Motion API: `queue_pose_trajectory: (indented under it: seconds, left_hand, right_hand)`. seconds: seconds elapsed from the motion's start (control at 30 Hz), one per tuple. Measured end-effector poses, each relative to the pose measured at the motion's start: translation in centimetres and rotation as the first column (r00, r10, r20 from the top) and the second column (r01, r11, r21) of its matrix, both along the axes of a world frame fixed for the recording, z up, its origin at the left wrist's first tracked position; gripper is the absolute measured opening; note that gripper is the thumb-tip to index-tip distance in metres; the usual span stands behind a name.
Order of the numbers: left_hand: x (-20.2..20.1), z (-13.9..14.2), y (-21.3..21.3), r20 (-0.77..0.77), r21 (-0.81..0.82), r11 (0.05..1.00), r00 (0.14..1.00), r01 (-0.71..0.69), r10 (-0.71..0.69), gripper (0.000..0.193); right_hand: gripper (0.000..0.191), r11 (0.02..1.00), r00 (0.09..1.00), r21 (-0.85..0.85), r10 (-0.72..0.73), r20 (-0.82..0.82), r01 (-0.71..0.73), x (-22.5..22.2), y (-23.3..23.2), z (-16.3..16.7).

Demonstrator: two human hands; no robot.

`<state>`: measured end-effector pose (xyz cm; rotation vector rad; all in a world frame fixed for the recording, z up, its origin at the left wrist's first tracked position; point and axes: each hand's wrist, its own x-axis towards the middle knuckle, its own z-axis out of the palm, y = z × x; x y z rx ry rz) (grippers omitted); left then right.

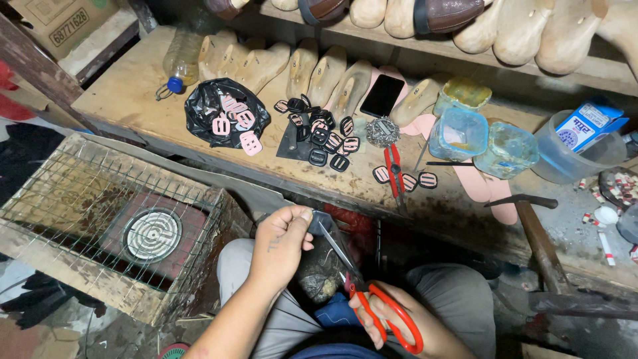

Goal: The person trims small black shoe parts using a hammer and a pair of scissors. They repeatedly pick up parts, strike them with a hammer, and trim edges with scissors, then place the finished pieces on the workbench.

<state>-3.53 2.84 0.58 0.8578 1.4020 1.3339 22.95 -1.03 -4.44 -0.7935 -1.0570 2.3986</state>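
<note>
My left hand [280,240] pinches a small dark piece of material [320,221] above my lap. In my right hand [399,319] I grip red-handled scissors [372,296], whose blades reach up to the dark piece and meet its edge. Both hands are held over my knees in grey trousers, just below the front edge of a low wooden bench [133,100]. A dark lumpy object [319,276] rests between my knees under the scissors.
On the bench lie black and pink buckles [325,136], a black bag of pink buckles [226,113], red pliers [395,169], a phone [382,95], plastic tubs [458,133], wooden shoe lasts [312,70] and a bottle [181,60]. A wire-covered box with a coil heater [153,234] stands left. A hammer [531,226] lies right.
</note>
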Motion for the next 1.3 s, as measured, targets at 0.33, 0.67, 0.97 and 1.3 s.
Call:
queue_pose_trajectory:
  seconds: [0.33, 0.67, 0.97, 1.3]
  left_hand:
    - [-0.7, 0.1, 0.2, 0.195, -0.025, 0.994, 0.975, 0.11, -0.103, 0.018]
    - [-0.5, 0.9, 0.0, 0.123, -0.055, 0.992, 0.987, 0.115, -0.108, 0.017]
    - [-0.6, 0.6, -0.1, 0.111, -0.029, 0.991, 0.986, 0.132, -0.128, 0.018]
    - [-0.2, 0.6, 0.1, 0.078, 0.001, 0.998, 0.995, 0.07, -0.07, 0.011]
  right_hand:
    - [0.047, 0.996, 0.999, 0.094, -0.006, -0.036, 0.009, -0.2, -0.3, 0.4]
    - [0.024, 0.992, 0.969, 0.041, -0.127, 0.214, 0.12, -0.4, -0.7, -1.2]
    - [0.02, 0.991, 0.952, 0.037, -0.131, 0.276, 0.125, -0.4, -0.8, -1.3]
    - [0.018, 0.992, 0.938, 0.079, -0.121, 0.324, 0.1, -0.2, -0.5, -0.9]
